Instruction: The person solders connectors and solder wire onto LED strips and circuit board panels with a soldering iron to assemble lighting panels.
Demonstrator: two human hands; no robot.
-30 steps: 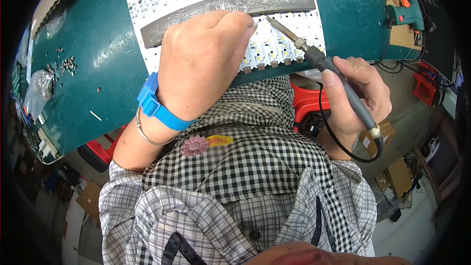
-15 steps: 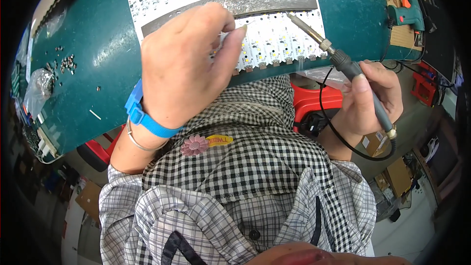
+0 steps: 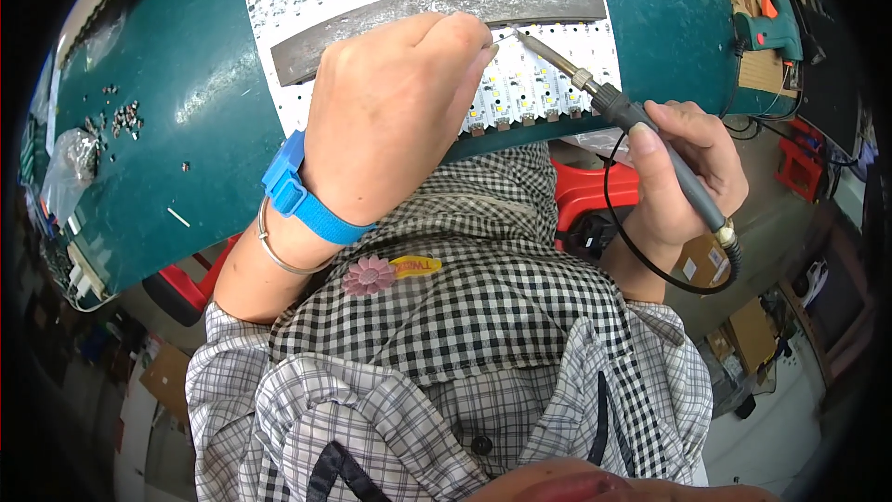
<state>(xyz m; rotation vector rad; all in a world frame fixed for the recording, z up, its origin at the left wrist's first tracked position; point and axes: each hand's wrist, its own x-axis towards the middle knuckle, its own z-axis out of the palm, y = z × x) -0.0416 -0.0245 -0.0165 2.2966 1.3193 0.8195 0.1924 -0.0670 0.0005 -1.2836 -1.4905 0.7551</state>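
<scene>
Grey and slim, the iron point(image 3: 621, 112) sits in the right hand point(image 3: 671, 200), whose thumb and fingers are closed round its handle, as one holds a pen. Its metal tip points to the upper left and ends at the board point(image 3: 534, 93), just below the bar point(image 3: 437, 0); whether it touches there, I cannot tell. The left hand point(image 3: 390, 116) is curled, thumb and forefinger pressed together, and it pinches a thin wire point(image 3: 505, 38), which comes out toward the tip. A blue strap point(image 3: 327, 223) goes around the left wrist. The board is white, with small yellow and black parts in rows and brownish tabs along its near edge. It lies on the green worktop point(image 3: 214, 149), and the dark bar, curved in this view, lies across it.
</scene>
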